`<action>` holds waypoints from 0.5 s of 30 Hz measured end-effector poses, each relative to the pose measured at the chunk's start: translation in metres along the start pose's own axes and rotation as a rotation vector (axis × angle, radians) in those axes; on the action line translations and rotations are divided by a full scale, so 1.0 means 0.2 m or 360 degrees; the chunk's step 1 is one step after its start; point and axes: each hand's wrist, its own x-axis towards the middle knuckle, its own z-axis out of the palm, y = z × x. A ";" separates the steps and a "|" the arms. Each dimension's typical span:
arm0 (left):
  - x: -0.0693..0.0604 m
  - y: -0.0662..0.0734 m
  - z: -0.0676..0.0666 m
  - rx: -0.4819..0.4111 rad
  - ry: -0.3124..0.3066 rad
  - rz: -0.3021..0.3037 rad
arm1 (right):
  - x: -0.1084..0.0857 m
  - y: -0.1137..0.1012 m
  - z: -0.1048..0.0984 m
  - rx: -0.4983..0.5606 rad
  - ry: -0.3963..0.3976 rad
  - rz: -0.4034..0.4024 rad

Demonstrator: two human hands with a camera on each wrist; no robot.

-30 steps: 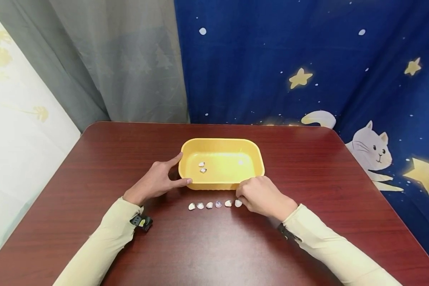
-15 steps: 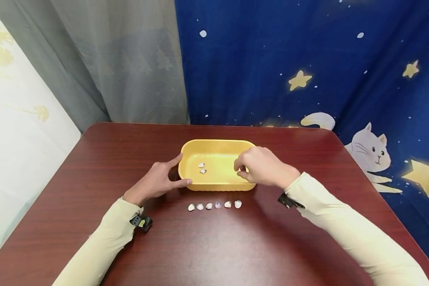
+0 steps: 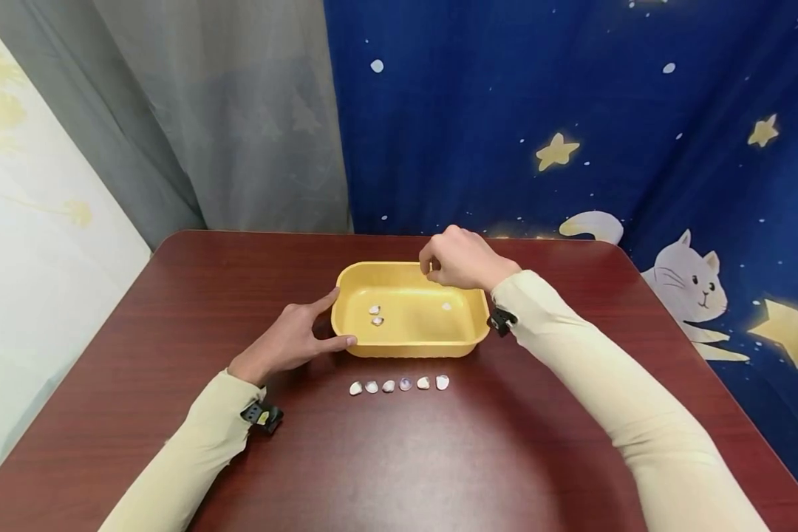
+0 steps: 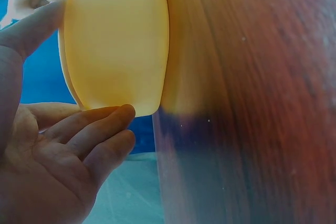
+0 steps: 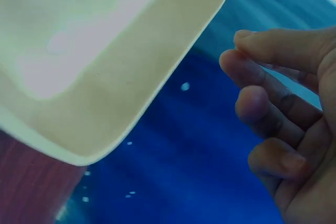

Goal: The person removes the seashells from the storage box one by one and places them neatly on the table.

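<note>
A yellow plastic basin (image 3: 415, 348) stands on the table, with two small seashells (image 3: 376, 321) inside at its left. My left hand (image 3: 286, 341) rests at the basin's left end, thumb on the front and fingers extended against the side; the left wrist view shows its fingertips touching the wall. Above the basin's back right rim is my right hand (image 3: 462, 258), fingers loosely bent. Nothing shows between its thumb and fingers in the right wrist view. In front of the basin, several seashells (image 3: 406, 384) lie in a row on the table.
The dark red wooden table (image 3: 346, 458) extends around the basin. A blue curtain (image 3: 452, 118) and a grey one (image 3: 259, 125) hang behind its far edge. A pale spot in the basin's right half could be glare or a shell; I cannot tell.
My right hand has left the rightmost shell of the row and moved over the basin to its back right rim. My left hand stays where it was.
</note>
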 end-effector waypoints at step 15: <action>0.00 0.00 0.00 -0.0024 -0.0014 -0.0028 | 0.14 0.10 0.19 0.0067 -0.0366 0.0437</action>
